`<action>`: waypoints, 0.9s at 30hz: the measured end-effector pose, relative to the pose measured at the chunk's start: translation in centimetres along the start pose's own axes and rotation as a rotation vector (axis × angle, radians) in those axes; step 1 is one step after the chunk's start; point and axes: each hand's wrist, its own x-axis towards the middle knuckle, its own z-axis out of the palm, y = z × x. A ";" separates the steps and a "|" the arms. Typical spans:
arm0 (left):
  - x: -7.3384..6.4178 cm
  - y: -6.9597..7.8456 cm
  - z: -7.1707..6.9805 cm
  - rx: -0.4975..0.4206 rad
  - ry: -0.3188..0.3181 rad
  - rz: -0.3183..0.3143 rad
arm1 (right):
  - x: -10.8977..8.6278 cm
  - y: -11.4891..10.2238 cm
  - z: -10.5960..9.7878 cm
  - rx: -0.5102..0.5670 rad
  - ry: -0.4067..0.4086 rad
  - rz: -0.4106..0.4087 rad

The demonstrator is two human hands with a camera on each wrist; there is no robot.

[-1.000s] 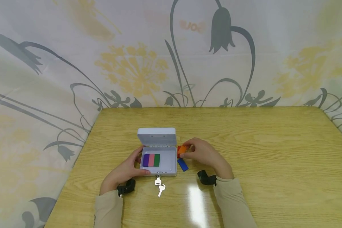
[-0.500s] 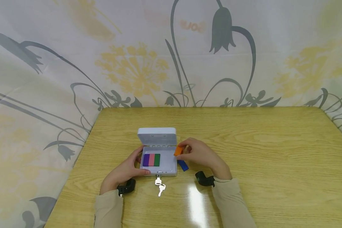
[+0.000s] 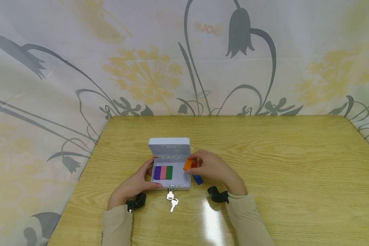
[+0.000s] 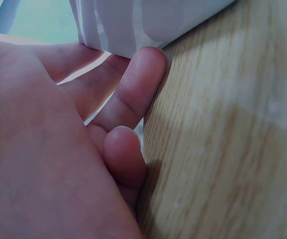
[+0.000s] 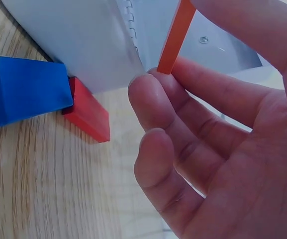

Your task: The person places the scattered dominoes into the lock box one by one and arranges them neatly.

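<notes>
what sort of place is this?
Probably an improvised indoor recording spot: a wood-grain table, a flower-print backdrop around it, and black wrist cameras on the person.

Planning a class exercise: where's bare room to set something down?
Free: table right of the right hand; inside the box, right of the green block, short of the orange block. Crowded: just right of the box, around the red block and blue block.
</notes>
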 end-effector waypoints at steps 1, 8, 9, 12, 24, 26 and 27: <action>0.0 0.0 0.0 -0.002 0.000 0.000 | 0.0 0.0 0.0 0.004 0.000 -0.003; 0.0 -0.1 -0.1 -0.001 -0.001 0.001 | 0.2 -0.5 0.5 0.011 -0.035 -0.032; 0.0 -0.1 -0.1 0.002 -0.001 0.003 | 0.3 -0.5 0.6 0.005 -0.038 -0.041; 0.0 0.1 -0.1 0.010 0.000 0.011 | 0.4 -0.6 0.9 -0.005 -0.039 -0.066; 0.0 0.1 0.0 0.049 0.017 -0.003 | 0.7 -0.8 1.4 -0.057 -0.027 -0.091; 0.0 0.1 0.0 0.048 0.018 -0.002 | 0.7 -0.9 1.5 -0.058 -0.024 -0.088; 0.0 0.1 0.0 0.047 0.017 -0.001 | 0.7 -0.9 1.5 -0.057 -0.022 -0.086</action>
